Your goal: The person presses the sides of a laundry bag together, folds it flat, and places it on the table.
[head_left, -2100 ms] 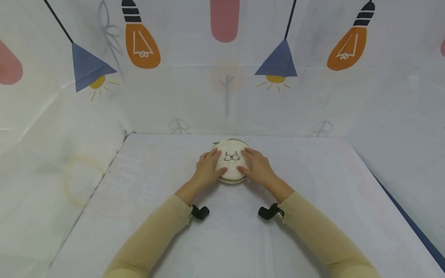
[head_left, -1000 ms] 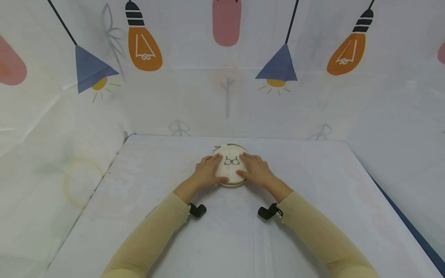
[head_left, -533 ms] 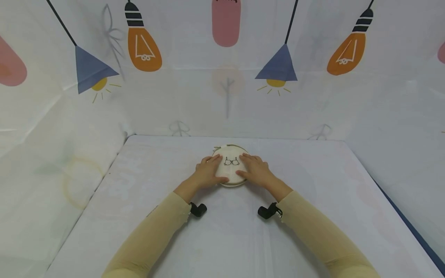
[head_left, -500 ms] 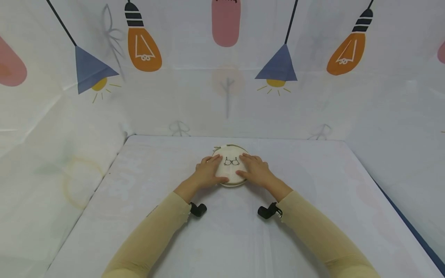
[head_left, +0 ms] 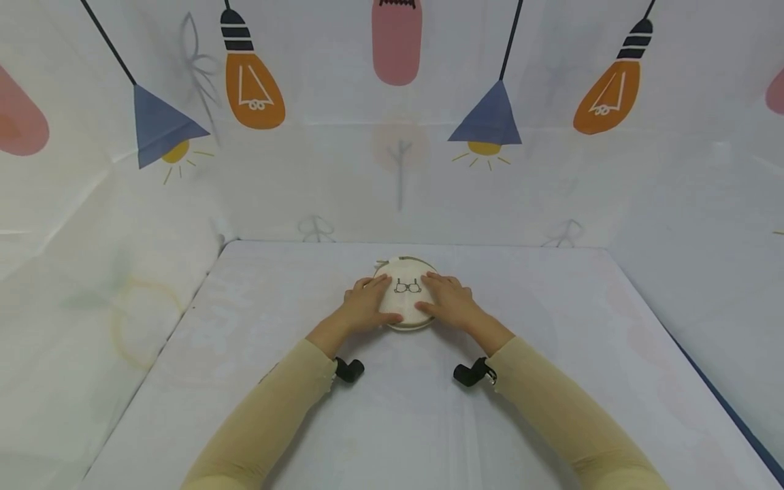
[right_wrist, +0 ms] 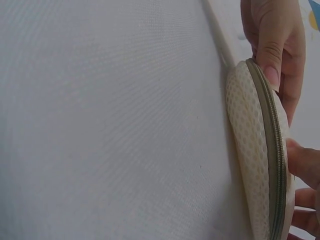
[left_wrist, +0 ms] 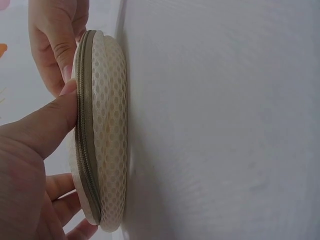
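A round cream mesh zip pouch (head_left: 407, 306) lies flat near the table's far side, a small pair of glasses drawn on its top. Its olive zipper (left_wrist: 85, 125) runs around the rim in the left wrist view. My left hand (head_left: 361, 304) rests on the pouch's left side, fingers spread over the top and thumb at the near edge. On the right side my right hand (head_left: 454, 301) lies the same way, thumb pointing inward. Both wrist views show the pouch's mesh side (right_wrist: 245, 110) touching the table, with thumbs against the zipper rim. Palms partly hide its sides.
The white-covered table (head_left: 404, 422) stretches around the pouch. A white printed cloth wall (head_left: 343, 177) rises just behind the far edge, and a cloth side wall (head_left: 73, 327) stands at the left. Black wrist cameras (head_left: 350, 371) sit by the sleeve cuffs.
Since the oldest frame, the pouch and hands have come slightly nearer, and my left thumb has moved down to the near rim. In the last second the hands stay almost still.
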Demonstrator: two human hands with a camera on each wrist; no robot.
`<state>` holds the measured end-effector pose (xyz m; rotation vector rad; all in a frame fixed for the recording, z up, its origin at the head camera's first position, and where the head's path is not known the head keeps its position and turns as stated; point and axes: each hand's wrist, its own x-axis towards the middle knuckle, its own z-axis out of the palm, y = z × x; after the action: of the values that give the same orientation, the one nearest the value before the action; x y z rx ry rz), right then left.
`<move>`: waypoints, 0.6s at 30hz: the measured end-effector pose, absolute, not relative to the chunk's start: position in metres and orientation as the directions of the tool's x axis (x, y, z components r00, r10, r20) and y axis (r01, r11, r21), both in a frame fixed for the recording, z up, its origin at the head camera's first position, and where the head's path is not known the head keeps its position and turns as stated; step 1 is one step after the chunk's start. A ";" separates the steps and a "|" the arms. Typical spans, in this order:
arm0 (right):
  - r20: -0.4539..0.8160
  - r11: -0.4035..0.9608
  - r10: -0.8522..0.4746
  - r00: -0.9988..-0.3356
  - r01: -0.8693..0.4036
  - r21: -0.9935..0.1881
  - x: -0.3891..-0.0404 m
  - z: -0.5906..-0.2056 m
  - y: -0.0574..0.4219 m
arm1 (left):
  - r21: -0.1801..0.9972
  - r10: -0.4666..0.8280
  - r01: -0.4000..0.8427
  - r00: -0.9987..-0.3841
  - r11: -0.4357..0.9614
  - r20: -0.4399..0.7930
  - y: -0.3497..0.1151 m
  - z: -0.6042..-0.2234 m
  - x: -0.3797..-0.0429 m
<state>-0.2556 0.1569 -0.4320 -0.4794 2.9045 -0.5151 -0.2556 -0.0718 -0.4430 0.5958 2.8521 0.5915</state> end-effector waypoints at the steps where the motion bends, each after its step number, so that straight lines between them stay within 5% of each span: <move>1: -0.093 0.890 -0.336 -0.937 -0.283 -0.357 -0.255 -0.432 0.157 | 0.411 0.415 0.349 -0.906 0.842 -0.081 -0.072 -0.443 -0.256; 18: -0.090 0.894 -0.327 -0.941 -0.276 -0.353 -0.254 -0.431 0.154 | 0.419 0.417 0.349 -0.905 0.839 -0.082 -0.073 -0.444 -0.255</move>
<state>-0.2535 0.1541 -0.4310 -0.4664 2.9130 -0.5103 -0.2549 -0.0730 -0.4437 0.5977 2.8473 0.5999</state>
